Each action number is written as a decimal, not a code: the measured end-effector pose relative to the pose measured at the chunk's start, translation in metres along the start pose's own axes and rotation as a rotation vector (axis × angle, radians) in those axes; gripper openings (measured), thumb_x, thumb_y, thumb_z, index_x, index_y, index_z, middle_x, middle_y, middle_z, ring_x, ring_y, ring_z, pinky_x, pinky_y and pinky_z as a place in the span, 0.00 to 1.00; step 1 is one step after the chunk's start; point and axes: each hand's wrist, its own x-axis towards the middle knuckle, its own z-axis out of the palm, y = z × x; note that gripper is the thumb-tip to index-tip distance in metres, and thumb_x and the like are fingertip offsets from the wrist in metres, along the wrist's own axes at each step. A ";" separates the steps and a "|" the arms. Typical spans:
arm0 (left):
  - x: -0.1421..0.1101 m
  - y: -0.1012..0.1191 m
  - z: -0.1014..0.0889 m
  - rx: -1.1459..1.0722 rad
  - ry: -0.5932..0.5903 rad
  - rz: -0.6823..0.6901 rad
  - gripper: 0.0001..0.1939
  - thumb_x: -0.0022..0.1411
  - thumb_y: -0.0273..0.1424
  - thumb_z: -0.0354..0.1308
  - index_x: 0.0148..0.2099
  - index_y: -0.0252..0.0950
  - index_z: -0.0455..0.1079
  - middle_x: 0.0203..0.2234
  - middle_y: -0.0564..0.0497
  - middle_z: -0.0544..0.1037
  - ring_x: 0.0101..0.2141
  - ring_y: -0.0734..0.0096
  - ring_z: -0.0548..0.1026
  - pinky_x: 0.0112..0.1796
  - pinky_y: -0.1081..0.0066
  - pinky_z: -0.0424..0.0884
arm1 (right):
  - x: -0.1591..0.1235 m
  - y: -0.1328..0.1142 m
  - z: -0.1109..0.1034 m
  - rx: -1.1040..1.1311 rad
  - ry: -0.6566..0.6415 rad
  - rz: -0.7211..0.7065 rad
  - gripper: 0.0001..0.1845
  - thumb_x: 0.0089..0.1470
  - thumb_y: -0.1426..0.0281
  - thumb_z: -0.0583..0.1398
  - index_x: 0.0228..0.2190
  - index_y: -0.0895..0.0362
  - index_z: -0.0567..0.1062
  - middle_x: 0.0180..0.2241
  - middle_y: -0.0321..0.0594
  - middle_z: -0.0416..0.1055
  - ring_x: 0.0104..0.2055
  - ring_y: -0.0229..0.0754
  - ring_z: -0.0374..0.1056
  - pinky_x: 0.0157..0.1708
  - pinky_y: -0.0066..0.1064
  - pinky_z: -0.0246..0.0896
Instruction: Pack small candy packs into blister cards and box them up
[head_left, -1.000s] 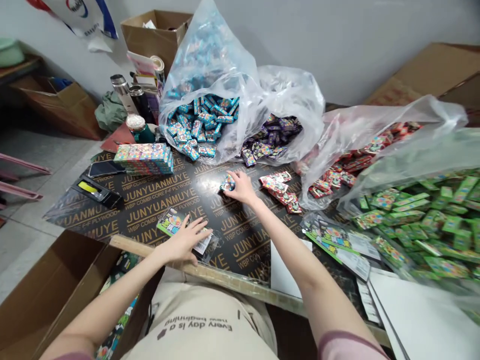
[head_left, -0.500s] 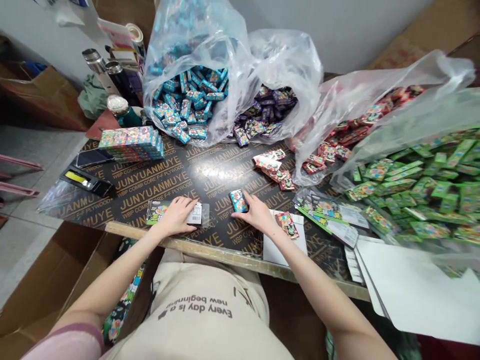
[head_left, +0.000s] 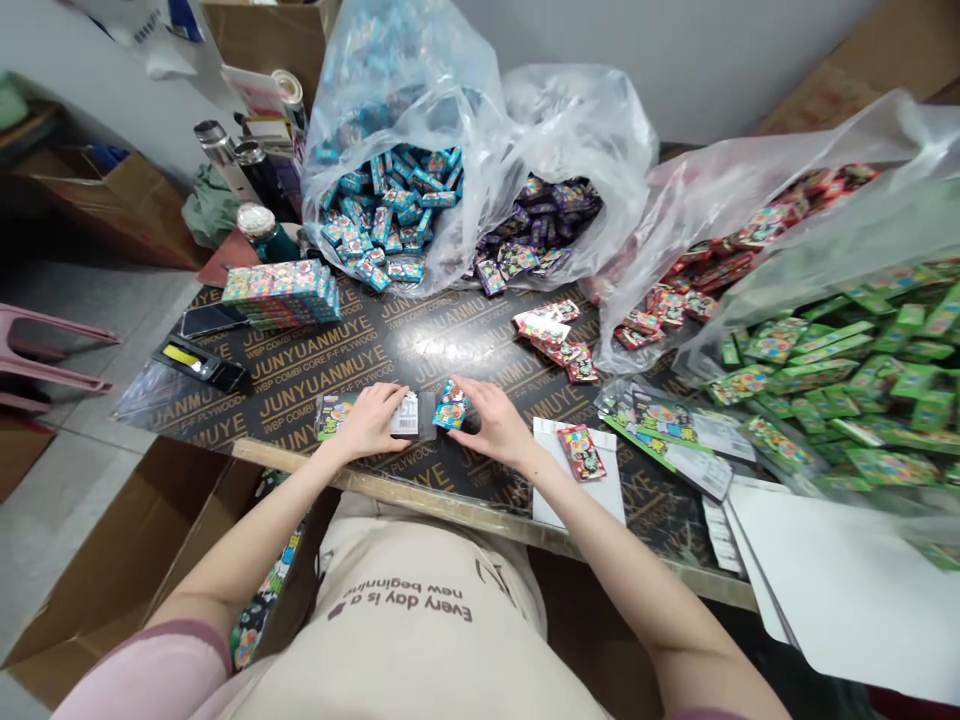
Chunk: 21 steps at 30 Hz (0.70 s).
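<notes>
My left hand lies across a flat clear plastic pouch, thumb and fingers gripping it against the tabletop. The pouch has a white barcode panel at its right and a green printed card at its left; its middle is hidden under the hand. My right hand pinches a small blue printed candy packet between thumb and fingers, tilted, just beside the pouch's right end. A red packet rests on a white sheet near my right forearm.
Clear bags of blue, purple, red and green packets line the back and right. Loose red packets lie mid-table. Stacked packets, a black tape-like case and flasks stand left. Printed pouches lie right.
My right hand has moved left with the blue packet, bringing it close to the pouch's right end and tilting it. The whole view has shifted slightly right.
</notes>
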 end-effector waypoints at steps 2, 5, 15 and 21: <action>0.007 0.001 0.000 -0.005 0.018 0.006 0.44 0.44 0.41 0.66 0.61 0.33 0.57 0.51 0.39 0.67 0.51 0.51 0.65 0.51 0.54 0.64 | 0.005 -0.016 0.000 -0.042 -0.036 -0.006 0.44 0.46 0.66 0.64 0.62 0.56 0.53 0.55 0.51 0.64 0.54 0.55 0.61 0.53 0.49 0.57; 0.019 0.002 -0.001 -0.025 0.014 0.022 0.45 0.44 0.41 0.66 0.62 0.34 0.55 0.51 0.39 0.66 0.52 0.50 0.65 0.52 0.53 0.63 | 0.013 -0.021 -0.001 -0.009 -0.108 -0.018 0.45 0.45 0.67 0.64 0.62 0.58 0.53 0.54 0.52 0.65 0.53 0.54 0.62 0.52 0.48 0.57; 0.053 -0.009 -0.004 -0.102 0.014 0.042 0.44 0.45 0.39 0.67 0.62 0.34 0.56 0.51 0.39 0.66 0.52 0.52 0.65 0.53 0.54 0.63 | 0.028 0.000 0.004 0.152 0.020 0.175 0.46 0.49 0.58 0.63 0.63 0.50 0.49 0.53 0.48 0.68 0.56 0.53 0.61 0.56 0.50 0.45; 0.063 -0.015 0.014 -0.122 -0.040 -0.025 0.44 0.43 0.38 0.69 0.61 0.36 0.58 0.51 0.40 0.67 0.51 0.52 0.66 0.53 0.53 0.64 | 0.083 0.056 -0.011 0.013 0.179 0.256 0.28 0.59 0.59 0.54 0.59 0.51 0.60 0.53 0.46 0.68 0.56 0.49 0.59 0.56 0.45 0.46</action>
